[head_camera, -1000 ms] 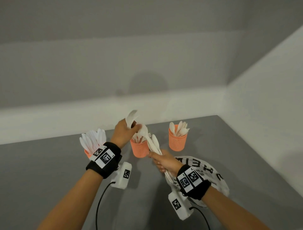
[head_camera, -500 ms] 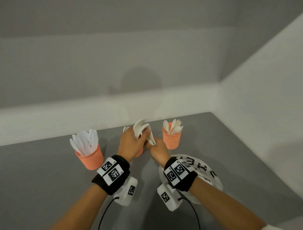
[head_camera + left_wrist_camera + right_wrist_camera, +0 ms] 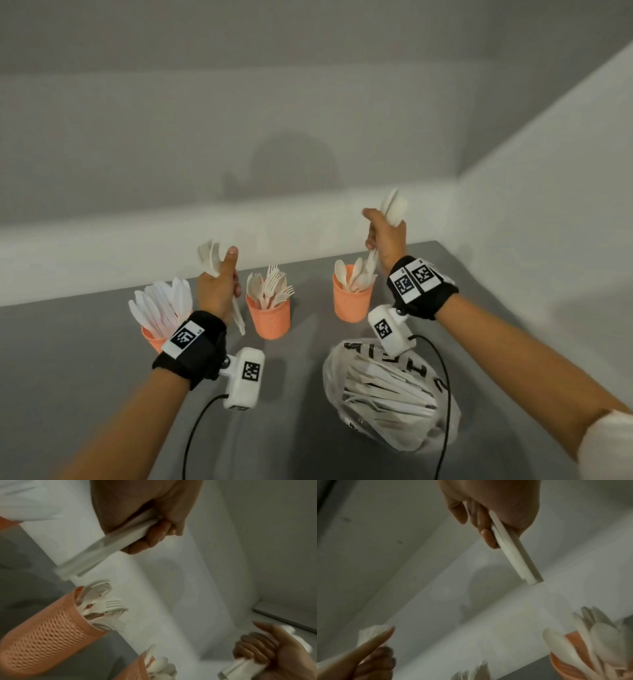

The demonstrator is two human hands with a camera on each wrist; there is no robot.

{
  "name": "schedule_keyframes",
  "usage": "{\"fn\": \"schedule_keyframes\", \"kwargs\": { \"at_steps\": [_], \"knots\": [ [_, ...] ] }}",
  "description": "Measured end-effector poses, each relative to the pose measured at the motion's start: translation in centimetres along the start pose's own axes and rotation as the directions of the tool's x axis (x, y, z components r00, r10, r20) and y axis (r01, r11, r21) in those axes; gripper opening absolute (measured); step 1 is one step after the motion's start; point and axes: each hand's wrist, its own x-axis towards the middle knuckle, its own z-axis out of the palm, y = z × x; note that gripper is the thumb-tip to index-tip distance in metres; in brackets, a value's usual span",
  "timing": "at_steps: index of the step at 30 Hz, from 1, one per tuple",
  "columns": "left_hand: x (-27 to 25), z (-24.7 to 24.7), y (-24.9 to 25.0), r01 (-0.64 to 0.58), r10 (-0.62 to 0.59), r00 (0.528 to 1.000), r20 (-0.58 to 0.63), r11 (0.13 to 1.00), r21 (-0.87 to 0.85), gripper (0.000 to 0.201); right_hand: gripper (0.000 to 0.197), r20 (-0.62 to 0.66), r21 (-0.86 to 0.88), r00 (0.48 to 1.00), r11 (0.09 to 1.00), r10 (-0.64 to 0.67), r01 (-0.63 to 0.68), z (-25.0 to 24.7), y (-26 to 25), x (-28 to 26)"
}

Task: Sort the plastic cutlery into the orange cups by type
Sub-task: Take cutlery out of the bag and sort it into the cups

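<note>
Three orange mesh cups stand in a row on the grey table. The left cup (image 3: 152, 337) holds knives (image 3: 161, 306), the middle cup (image 3: 269, 320) forks (image 3: 274, 289), the right cup (image 3: 352, 305) spoons (image 3: 349, 279). My left hand (image 3: 219, 287) grips a small bunch of forks (image 3: 209, 257) by the handles (image 3: 118, 539), between the left and middle cups. My right hand (image 3: 385, 236) grips a few spoons (image 3: 394, 209), heads up, with their handles (image 3: 513, 553) hanging just above the right cup (image 3: 563, 661).
A clear plastic bag (image 3: 387, 394) with several more pieces of cutlery lies on the table in front of the right cup. White walls close off the table at the back and on the right. Cables run from both wrist cameras towards me.
The hands, together over the middle cup half a second ago, have parted. The right hand rose and went right with the spoons; the left drew back left with the forks.
</note>
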Motion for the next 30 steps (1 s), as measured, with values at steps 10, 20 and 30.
{"fn": "schedule_keyframes", "kwargs": {
  "at_steps": [10, 20, 30],
  "knots": [
    [4.0, 2.9, -0.8, -0.074, 0.058, 0.978, -0.200, 0.994, -0.074, 0.046, 0.039, -0.103, -0.073, 0.991, 0.993, 0.088, -0.095, 1.2, 5.4, 4.5],
    [4.7, 6.5, -4.9, -0.145, 0.162, 0.978, -0.131, 0.980, 0.135, 0.028, 0.043, -0.126, -0.187, 0.989, 0.977, 0.080, -0.103, 1.5, 10.6, 5.3],
    [5.3, 6.9, -7.2, -0.088, 0.096, 0.993, -0.062, 0.989, 0.118, 0.033, 0.039, -0.064, -0.274, 0.991, 0.953, 0.120, -0.133, 1.1, 12.8, 5.4]
  ]
}}
